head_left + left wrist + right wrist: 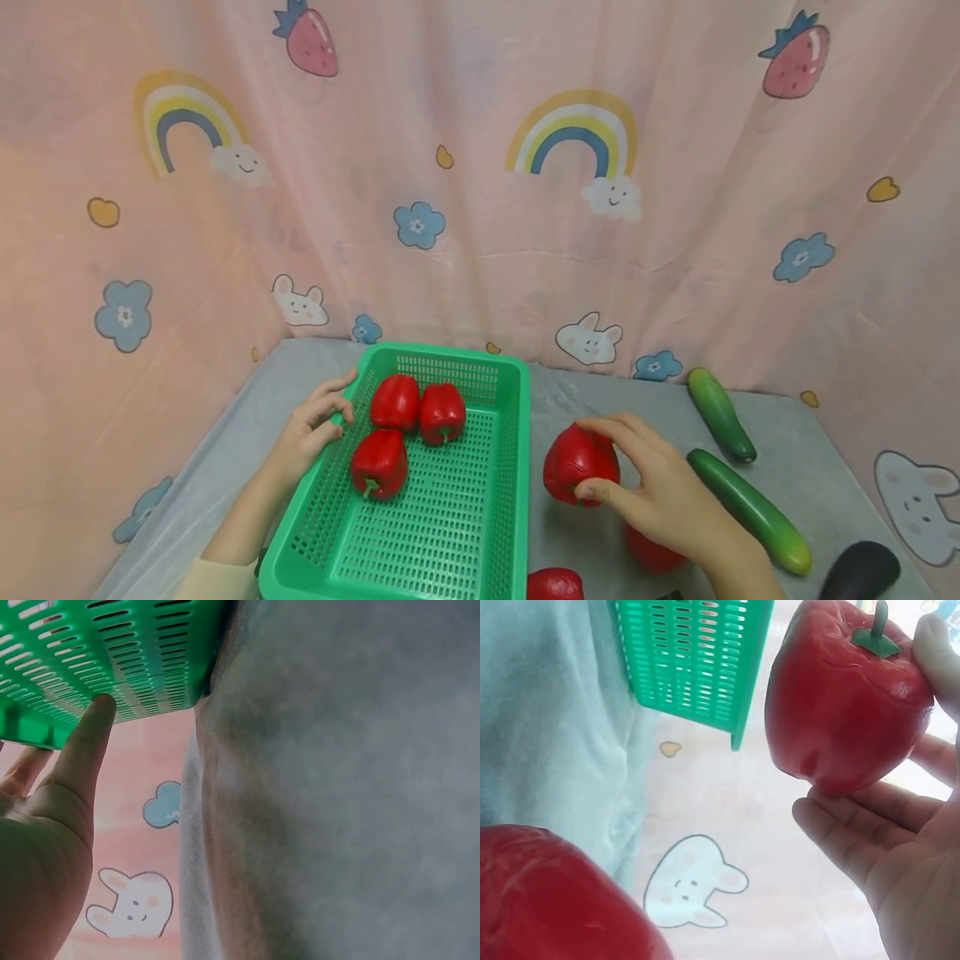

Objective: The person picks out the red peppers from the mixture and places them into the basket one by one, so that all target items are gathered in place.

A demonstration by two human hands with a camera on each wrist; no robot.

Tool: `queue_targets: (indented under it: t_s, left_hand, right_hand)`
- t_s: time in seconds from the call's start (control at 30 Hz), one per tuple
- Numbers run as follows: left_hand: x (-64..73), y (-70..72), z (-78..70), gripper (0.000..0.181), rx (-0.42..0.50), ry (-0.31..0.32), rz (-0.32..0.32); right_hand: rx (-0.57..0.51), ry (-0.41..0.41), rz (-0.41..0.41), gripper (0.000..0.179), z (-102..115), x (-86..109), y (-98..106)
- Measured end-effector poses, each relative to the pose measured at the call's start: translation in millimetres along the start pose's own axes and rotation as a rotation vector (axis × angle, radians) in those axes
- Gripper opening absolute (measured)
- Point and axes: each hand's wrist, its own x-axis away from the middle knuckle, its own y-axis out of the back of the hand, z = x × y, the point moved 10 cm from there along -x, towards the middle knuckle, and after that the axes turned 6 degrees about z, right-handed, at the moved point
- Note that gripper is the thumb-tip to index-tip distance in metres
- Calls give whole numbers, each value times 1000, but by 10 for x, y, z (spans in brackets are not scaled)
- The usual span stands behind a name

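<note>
Since the right hand [660, 492] only pinches the pepper [576, 462] just outside the basket [522, 417], that shiny skin could totally make it slip onto the table [573, 396], with the left hand [306, 429] resting loose-fingered against the basket's left side.

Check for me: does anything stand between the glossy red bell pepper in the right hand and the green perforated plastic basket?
No loose object visibly does. Only the right rim of the green basket lies between its inside and the red pepper in the right hand; whether the pepper sits above it is unclear.
</note>
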Motion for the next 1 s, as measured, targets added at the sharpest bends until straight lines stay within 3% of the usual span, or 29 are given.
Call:
queue_targets:
  t_s: [0.37, 1.0]
  left_hand:
    - [1, 2, 8, 30, -6, 5, 1]
    - [-2, 6, -29, 29, -8, -1, -7]
  right_hand:
    - [26, 150, -74, 75, 214, -26, 142]
    - [-9, 155, -74, 82, 496, -254, 217]
